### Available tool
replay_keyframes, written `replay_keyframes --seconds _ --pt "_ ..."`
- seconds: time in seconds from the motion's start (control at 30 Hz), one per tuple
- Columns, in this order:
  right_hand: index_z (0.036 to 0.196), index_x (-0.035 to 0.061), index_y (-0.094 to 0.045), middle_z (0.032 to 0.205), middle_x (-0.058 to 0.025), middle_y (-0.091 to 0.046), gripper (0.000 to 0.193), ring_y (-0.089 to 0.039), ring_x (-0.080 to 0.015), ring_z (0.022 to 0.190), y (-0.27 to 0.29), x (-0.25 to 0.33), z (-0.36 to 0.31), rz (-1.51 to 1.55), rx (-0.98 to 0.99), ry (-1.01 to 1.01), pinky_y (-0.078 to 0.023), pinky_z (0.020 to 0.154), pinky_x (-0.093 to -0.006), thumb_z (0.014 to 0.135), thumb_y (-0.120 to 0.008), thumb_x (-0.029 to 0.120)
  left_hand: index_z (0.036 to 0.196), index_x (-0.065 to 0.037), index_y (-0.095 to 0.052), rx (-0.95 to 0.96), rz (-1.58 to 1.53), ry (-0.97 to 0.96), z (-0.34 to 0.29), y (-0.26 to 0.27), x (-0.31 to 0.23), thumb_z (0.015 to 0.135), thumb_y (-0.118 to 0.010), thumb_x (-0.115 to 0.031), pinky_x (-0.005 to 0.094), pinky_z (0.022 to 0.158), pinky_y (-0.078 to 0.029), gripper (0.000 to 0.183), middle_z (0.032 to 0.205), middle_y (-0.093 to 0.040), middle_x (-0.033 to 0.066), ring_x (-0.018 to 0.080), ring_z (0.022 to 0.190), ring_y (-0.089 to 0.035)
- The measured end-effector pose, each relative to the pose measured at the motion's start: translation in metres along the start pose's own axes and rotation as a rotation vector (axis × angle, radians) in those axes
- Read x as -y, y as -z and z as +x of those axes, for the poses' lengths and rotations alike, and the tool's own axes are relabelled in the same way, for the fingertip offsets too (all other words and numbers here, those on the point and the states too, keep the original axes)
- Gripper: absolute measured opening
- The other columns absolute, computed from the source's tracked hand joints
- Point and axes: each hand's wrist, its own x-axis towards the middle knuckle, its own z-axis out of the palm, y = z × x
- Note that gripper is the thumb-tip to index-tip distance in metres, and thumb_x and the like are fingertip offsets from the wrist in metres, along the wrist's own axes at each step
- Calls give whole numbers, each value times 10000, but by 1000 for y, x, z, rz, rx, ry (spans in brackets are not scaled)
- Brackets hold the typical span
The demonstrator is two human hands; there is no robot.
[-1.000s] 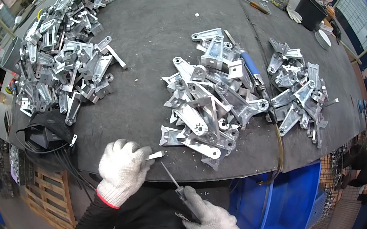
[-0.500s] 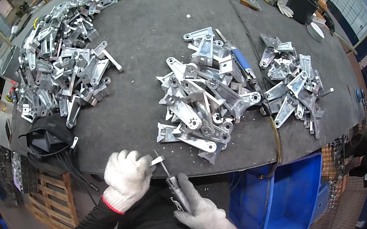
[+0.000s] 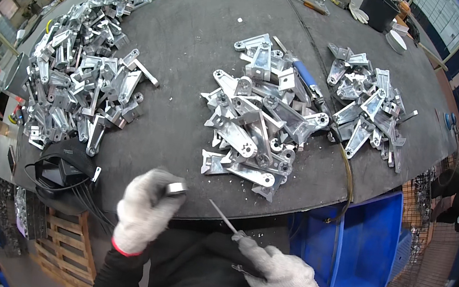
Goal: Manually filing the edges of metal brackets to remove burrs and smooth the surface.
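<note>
My left hand [image 3: 144, 211], in a white knit glove with a red cuff, is closed around a small silver metal bracket [image 3: 176, 188] at the table's near edge. Most of that part is hidden by the fingers. My right hand [image 3: 284, 276], gloved alike with greyed fingers, grips a handheld filing tool whose thin file blade [image 3: 223, 216] points up and left. The blade's tip stands apart from the bracket. Ahead of both hands lies a heap of shiny cast metal brackets [image 3: 255, 124].
More brackets form a big pile [image 3: 75, 72] at left and a smaller one [image 3: 366, 107] at right. A blue-handled air tool [image 3: 305, 75] with a hose [image 3: 348, 186] lies between heaps. A black bag [image 3: 65, 164], blue bin [image 3: 367, 251] and black bucket [image 3: 376, 10] stand around.
My left hand has moved left and slightly up with the bracket, away from the file blade. My right hand has shifted right and a little lower with the tool.
</note>
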Motion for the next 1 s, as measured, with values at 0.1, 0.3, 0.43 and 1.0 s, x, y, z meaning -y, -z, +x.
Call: replay_keyframes --seconds 0.1,0.3,0.43,1.0 --pt "1601 292 -446 1003 -148 -722 769 -750 -365 792 -21 -18 -9 100 -174 37 -635 698 -467 911 -784 321 1059 -143 -768 105 -90 -538 22 20 17 742 -819 77 422 1021 -536 390 1146 -747 36 316 1134 -702" --pt "1615 268 -406 1089 -178 -731 809 -754 -393 879 -24 2 -1 -66 30 -244 -632 743 -477 902 -778 362 1196 -205 -750 -116 866 -278 8 62 62 786 -783 -87 472 1087 -461 427 1343 -660 57 361 1295 -586" --pt "1638 167 -342 1137 -182 -734 898 -756 -391 931 -37 -4 5 -79 -46 -114 -632 780 -457 883 -798 339 1347 -106 -637 -101 732 -231 -14 14 31 719 -926 -321 485 881 -510 724 1169 -651 120 331 1031 -622" --pt "1671 330 -310 869 -146 -688 805 -727 -353 658 -14 -23 20 -57 102 22 -619 583 -492 964 -694 352 1207 -220 -775 428 441 -483 24 5 39 460 -980 -265 511 1150 -416 775 1187 -690 -28 278 1273 -600"
